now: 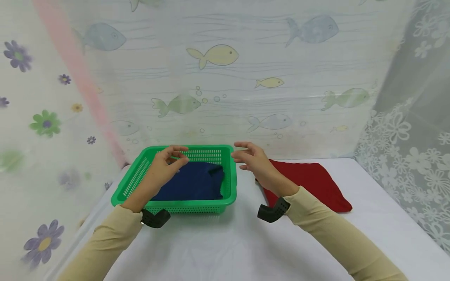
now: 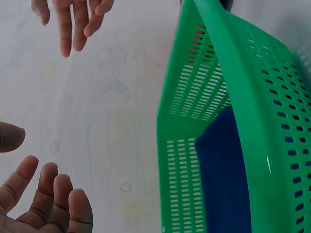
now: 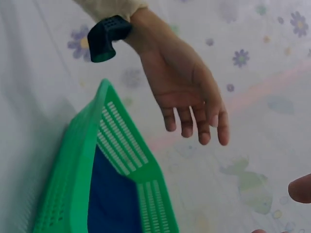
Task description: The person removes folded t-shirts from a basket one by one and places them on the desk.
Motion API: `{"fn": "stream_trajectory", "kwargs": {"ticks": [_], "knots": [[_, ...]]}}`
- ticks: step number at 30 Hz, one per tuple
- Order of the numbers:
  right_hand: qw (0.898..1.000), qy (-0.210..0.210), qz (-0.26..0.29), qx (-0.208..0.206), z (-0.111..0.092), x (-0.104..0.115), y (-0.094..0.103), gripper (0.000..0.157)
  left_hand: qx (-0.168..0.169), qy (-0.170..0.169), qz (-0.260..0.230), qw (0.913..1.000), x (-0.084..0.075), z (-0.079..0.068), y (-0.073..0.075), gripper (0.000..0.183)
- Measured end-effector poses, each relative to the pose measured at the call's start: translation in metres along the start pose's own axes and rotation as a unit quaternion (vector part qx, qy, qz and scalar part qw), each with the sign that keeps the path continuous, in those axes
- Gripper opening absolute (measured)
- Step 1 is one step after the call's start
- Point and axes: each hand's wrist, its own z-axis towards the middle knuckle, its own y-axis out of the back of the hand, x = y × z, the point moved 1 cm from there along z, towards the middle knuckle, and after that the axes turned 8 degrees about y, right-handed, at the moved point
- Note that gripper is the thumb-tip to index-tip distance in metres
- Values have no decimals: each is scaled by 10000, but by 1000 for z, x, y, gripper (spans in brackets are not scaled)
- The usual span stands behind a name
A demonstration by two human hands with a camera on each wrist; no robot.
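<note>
In the head view a green plastic basket (image 1: 205, 203) stands on the table at left of centre. Folded dark blue cloth (image 1: 197, 181) lies inside it. My left hand (image 1: 163, 168) hovers over the basket's left part, fingers loosely bent and holding nothing. Above and beyond the basket's right rim my right hand (image 1: 258, 162) is raised, also with nothing in its relaxed fingers. Behind the right forearm a red cloth (image 1: 309, 179) lies flat on the table, partly hidden by that hand. The left wrist view shows both hands apart, beside the basket wall (image 2: 262, 145).
A white cloth covers the table (image 1: 225, 249). At the back hangs a pale curtain (image 1: 225, 117) printed with fish, with a flowered sheet (image 1: 45, 156) on the left and lace-patterned fabric (image 1: 404, 156) on the right. Black devices are strapped at both wrists.
</note>
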Motion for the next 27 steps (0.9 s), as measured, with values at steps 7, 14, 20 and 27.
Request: {"fn": "stream_trajectory", "kwargs": {"ticks": [7,14,20,27], "knots": [[9977,-156,651,43,12,0,-16,50,-28,698,-1010,9924,11,6,20,38],[9944,-442,951,-119,24,-10,-28,51,57,900,-1377,9864,19,11,32,36],[9944,-516,885,-243,33,-19,-34,53,-85,967,-1506,9838,25,19,36,32],[9930,-805,841,-216,43,-32,-44,57,117,1381,-1404,9803,38,29,43,38]]}}
